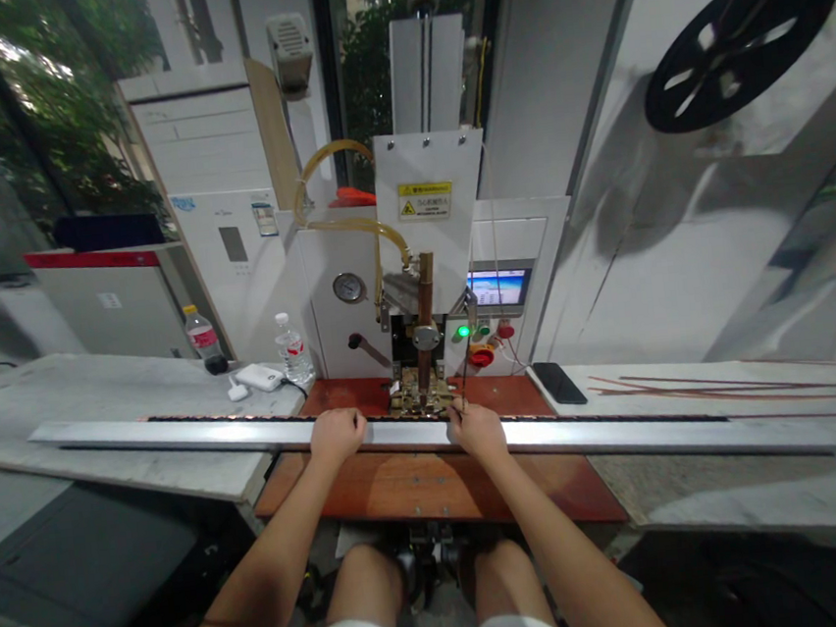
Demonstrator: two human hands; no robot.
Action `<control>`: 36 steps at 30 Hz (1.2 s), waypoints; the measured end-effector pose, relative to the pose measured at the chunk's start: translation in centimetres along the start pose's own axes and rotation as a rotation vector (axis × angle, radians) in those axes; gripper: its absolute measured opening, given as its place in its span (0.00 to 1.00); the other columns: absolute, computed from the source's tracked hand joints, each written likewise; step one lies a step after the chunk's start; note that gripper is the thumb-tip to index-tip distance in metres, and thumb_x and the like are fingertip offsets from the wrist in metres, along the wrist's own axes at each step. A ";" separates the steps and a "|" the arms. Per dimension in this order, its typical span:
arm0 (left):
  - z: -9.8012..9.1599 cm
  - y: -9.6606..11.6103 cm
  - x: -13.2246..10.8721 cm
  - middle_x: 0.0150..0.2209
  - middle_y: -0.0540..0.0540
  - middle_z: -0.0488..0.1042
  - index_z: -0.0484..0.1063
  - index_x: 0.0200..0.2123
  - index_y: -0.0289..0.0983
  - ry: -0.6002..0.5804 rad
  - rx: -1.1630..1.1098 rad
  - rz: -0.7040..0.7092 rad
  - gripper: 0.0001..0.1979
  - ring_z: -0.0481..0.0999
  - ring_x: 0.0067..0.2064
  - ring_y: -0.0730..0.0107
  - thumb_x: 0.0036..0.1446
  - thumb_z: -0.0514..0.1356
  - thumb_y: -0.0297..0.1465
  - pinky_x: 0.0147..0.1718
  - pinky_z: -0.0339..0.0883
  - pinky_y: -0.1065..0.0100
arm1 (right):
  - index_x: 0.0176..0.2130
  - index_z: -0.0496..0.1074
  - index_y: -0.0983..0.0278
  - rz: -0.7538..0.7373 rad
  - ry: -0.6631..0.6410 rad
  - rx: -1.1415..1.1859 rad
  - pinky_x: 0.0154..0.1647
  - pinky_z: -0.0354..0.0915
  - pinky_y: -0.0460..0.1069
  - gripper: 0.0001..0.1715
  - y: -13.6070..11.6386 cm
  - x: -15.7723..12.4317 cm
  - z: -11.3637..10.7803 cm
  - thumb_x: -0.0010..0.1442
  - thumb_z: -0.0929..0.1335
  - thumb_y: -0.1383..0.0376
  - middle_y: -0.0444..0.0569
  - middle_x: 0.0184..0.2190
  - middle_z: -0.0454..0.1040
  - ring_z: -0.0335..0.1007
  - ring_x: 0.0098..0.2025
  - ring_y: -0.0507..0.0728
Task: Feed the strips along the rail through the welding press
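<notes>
A long silver metal bar [415,434] lies across the bench in front of a machine with a brass-coloured work head [425,387]. A dark strip [199,419] runs along the bar's far edge. Left of the work head, my left hand [338,434] is closed over the bar and strip. My right hand [477,428] is at the bar just right of the work head, its fingers pinched at the base of a thin dark strand [465,358] that rises beside the machine. Exactly what lies between the right fingertips is too small to make out.
The machine's white housing [433,223] stands straight ahead, with a lit screen [500,284] and a red knob [481,356]. Bottles [291,347] and a white power bank [259,376] stand left. A phone [559,383] and thin copper-coloured rods [691,386] lie right. A black reel [741,41] hangs upper right.
</notes>
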State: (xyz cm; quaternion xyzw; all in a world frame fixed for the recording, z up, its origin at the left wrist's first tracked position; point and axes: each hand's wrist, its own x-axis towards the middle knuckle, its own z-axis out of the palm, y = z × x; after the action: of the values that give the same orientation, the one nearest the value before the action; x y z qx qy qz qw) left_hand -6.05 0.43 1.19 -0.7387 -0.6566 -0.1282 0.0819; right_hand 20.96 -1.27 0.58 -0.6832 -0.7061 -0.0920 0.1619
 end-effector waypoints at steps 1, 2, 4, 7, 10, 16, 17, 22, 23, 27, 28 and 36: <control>0.0 0.0 0.0 0.34 0.40 0.77 0.76 0.32 0.38 0.003 -0.003 0.000 0.23 0.75 0.38 0.61 0.59 0.42 0.37 0.40 0.61 0.65 | 0.41 0.71 0.62 0.000 0.002 -0.004 0.34 0.58 0.45 0.19 0.0 0.0 0.0 0.65 0.56 0.58 0.51 0.33 0.76 0.73 0.35 0.55; 0.0 0.0 0.0 0.33 0.40 0.77 0.76 0.32 0.38 0.009 -0.007 0.001 0.23 0.75 0.38 0.61 0.59 0.42 0.37 0.40 0.61 0.65 | 0.41 0.71 0.62 -0.002 0.005 -0.009 0.34 0.58 0.45 0.19 0.0 0.0 0.1 0.65 0.56 0.58 0.51 0.32 0.76 0.73 0.35 0.55; 0.0 0.1 0.0 0.33 0.40 0.77 0.76 0.31 0.37 0.024 -0.014 0.010 0.22 0.75 0.37 0.62 0.59 0.43 0.37 0.40 0.61 0.65 | 0.41 0.71 0.63 -0.008 0.012 -0.018 0.33 0.57 0.45 0.19 0.1 0.0 0.2 0.65 0.56 0.58 0.51 0.31 0.76 0.73 0.33 0.55; 0.2 0.0 -0.1 0.33 0.40 0.77 0.76 0.30 0.36 0.048 -0.022 0.024 0.22 0.75 0.36 0.63 0.58 0.44 0.36 0.39 0.61 0.66 | 0.40 0.71 0.64 -0.015 0.030 -0.030 0.31 0.56 0.45 0.20 0.2 0.0 0.5 0.65 0.55 0.58 0.51 0.29 0.76 0.72 0.31 0.54; 0.3 0.0 -0.1 0.32 0.40 0.77 0.76 0.29 0.36 0.065 -0.023 0.032 0.21 0.74 0.36 0.63 0.58 0.44 0.36 0.38 0.61 0.66 | 0.41 0.71 0.64 -0.034 0.062 -0.033 0.30 0.56 0.46 0.20 0.3 0.0 0.8 0.65 0.55 0.58 0.51 0.28 0.76 0.72 0.29 0.54; 0.4 0.0 -0.2 0.31 0.41 0.77 0.75 0.29 0.36 0.097 -0.022 0.046 0.21 0.74 0.35 0.63 0.58 0.44 0.36 0.37 0.60 0.66 | 0.40 0.72 0.64 -0.045 0.120 -0.032 0.29 0.54 0.45 0.20 0.6 -0.1 1.3 0.64 0.56 0.59 0.51 0.27 0.76 0.71 0.28 0.53; 0.4 0.0 -0.2 0.31 0.41 0.77 0.75 0.29 0.36 0.102 -0.022 0.043 0.21 0.74 0.35 0.63 0.58 0.44 0.36 0.37 0.60 0.65 | 0.39 0.72 0.64 -0.047 0.130 -0.033 0.28 0.54 0.45 0.20 0.6 -0.1 1.3 0.64 0.56 0.59 0.51 0.27 0.76 0.70 0.27 0.53; 0.4 0.1 -0.3 0.31 0.41 0.77 0.75 0.29 0.36 0.115 -0.025 0.053 0.20 0.74 0.34 0.62 0.58 0.45 0.35 0.37 0.60 0.65 | 0.39 0.72 0.63 -0.045 0.154 -0.035 0.28 0.52 0.45 0.19 0.9 -0.2 1.6 0.64 0.57 0.58 0.50 0.26 0.75 0.70 0.27 0.53; 0.4 0.1 -0.3 0.31 0.41 0.77 0.75 0.29 0.36 0.116 -0.026 0.056 0.20 0.74 0.34 0.62 0.58 0.45 0.35 0.37 0.60 0.65 | 0.39 0.72 0.63 -0.044 0.155 -0.035 0.28 0.52 0.45 0.19 1.0 -0.2 1.6 0.63 0.57 0.58 0.50 0.26 0.75 0.70 0.27 0.53; 0.5 0.2 -0.3 0.31 0.41 0.77 0.75 0.29 0.36 0.117 -0.033 0.055 0.20 0.74 0.34 0.62 0.58 0.45 0.35 0.37 0.60 0.65 | 0.38 0.72 0.64 -0.046 0.162 -0.042 0.27 0.51 0.45 0.19 1.1 -0.2 1.7 0.64 0.57 0.58 0.50 0.25 0.75 0.70 0.27 0.53; 0.5 0.2 -0.3 0.31 0.41 0.77 0.75 0.29 0.36 0.119 -0.034 0.055 0.20 0.74 0.35 0.62 0.58 0.45 0.35 0.37 0.60 0.65 | 0.38 0.72 0.64 -0.046 0.164 -0.044 0.27 0.51 0.45 0.20 1.2 -0.2 1.7 0.64 0.57 0.58 0.50 0.25 0.75 0.70 0.26 0.53; 0.6 0.6 -0.3 0.30 0.42 0.77 0.75 0.29 0.37 0.139 -0.032 0.058 0.20 0.74 0.34 0.62 0.58 0.45 0.35 0.36 0.60 0.64 | 0.41 0.73 0.64 -0.039 0.185 -0.053 0.26 0.51 0.45 0.20 1.5 -0.3 1.7 0.63 0.57 0.59 0.51 0.25 0.75 0.69 0.25 0.54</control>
State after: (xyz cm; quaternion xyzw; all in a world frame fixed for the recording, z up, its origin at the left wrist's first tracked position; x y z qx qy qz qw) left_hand -5.47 0.26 0.60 -0.7481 -0.6254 -0.1872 0.1193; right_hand 22.33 -0.87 -1.22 -0.6620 -0.6985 -0.1765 0.2066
